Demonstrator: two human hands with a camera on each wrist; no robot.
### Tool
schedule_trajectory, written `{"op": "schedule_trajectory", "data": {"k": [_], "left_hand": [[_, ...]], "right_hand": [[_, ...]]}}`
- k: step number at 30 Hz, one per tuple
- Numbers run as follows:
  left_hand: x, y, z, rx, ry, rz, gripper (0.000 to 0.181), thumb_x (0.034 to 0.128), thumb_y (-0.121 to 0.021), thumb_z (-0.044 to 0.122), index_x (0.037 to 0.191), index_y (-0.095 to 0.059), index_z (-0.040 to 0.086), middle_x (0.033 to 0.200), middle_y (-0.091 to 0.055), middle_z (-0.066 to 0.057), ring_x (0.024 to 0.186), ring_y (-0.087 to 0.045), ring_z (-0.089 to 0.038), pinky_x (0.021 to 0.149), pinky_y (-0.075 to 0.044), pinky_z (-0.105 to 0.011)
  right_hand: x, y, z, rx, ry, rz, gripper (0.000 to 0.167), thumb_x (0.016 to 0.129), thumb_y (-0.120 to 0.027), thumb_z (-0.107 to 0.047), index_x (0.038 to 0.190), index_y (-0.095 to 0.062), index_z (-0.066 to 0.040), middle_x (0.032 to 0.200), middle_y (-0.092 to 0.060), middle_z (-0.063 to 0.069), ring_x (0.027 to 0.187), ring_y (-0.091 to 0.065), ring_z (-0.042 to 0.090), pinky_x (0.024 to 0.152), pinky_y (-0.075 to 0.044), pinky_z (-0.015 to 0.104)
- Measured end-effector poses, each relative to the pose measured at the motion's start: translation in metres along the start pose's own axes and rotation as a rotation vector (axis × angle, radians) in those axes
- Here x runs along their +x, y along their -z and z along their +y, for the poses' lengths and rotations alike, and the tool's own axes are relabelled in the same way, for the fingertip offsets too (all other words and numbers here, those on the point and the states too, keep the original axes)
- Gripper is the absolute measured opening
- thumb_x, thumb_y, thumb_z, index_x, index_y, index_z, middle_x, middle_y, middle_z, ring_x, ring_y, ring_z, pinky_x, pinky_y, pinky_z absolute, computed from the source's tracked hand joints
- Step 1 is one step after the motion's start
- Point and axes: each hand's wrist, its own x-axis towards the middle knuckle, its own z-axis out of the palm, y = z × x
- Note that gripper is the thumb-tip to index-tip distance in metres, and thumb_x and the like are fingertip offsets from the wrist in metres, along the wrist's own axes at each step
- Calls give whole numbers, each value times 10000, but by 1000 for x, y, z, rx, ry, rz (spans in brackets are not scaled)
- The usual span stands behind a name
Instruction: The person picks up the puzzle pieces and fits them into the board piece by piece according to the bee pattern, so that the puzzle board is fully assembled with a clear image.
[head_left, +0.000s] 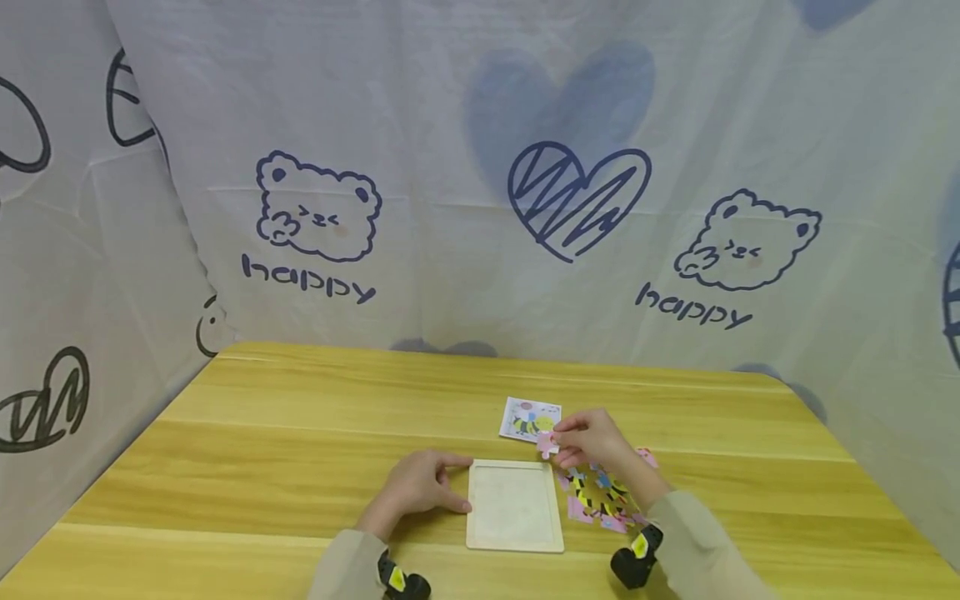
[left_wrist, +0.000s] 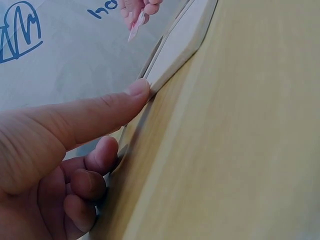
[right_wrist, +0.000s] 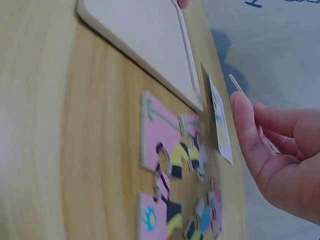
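Note:
A pale wooden tray (head_left: 514,507) lies on the table with nothing in it. At its left edge, my left hand (head_left: 422,485) touches the frame with thumb and index finger; in the left wrist view the thumb of that hand (left_wrist: 75,130) presses the tray's rim (left_wrist: 172,62). My right hand (head_left: 596,442) pinches a pink puzzle piece (head_left: 547,444) above the table, by the picture card (head_left: 517,417). In the right wrist view the piece (right_wrist: 236,83) is seen edge-on between thumb and fingers of the right hand (right_wrist: 280,145).
Several puzzle pieces (head_left: 581,509) in pink, yellow and black lie right of the tray, under my right forearm; some show in the right wrist view as loose pieces (right_wrist: 156,135). A printed cloth (head_left: 450,208) hangs behind the wooden table (head_left: 300,433).

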Motion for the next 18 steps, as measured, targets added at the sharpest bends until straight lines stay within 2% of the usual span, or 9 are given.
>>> {"op": "schedule_trajectory", "data": {"k": [10, 18], "left_hand": [[1, -1, -4, 16, 3, 7, 583, 601, -818, 264, 1129, -632, 103, 529, -470, 58, 451, -381, -68, 442, -299, -235], [1, -1, -3, 25, -2, 8, 586, 600, -817, 267, 1131, -630, 103, 522, -473, 64, 445, -377, -63, 443, -299, -235]], "right_hand": [[-1, -20, 0, 36, -30, -36, 123, 835, -539, 84, 945, -548, 138, 724, -606, 130, 519, -596, 164, 514, -499, 295], [-3, -33, 0, 80, 5, -125, 166, 827, -535, 103, 976, -526, 178, 720, -613, 111, 536, -600, 150, 532, -500, 282]]}}
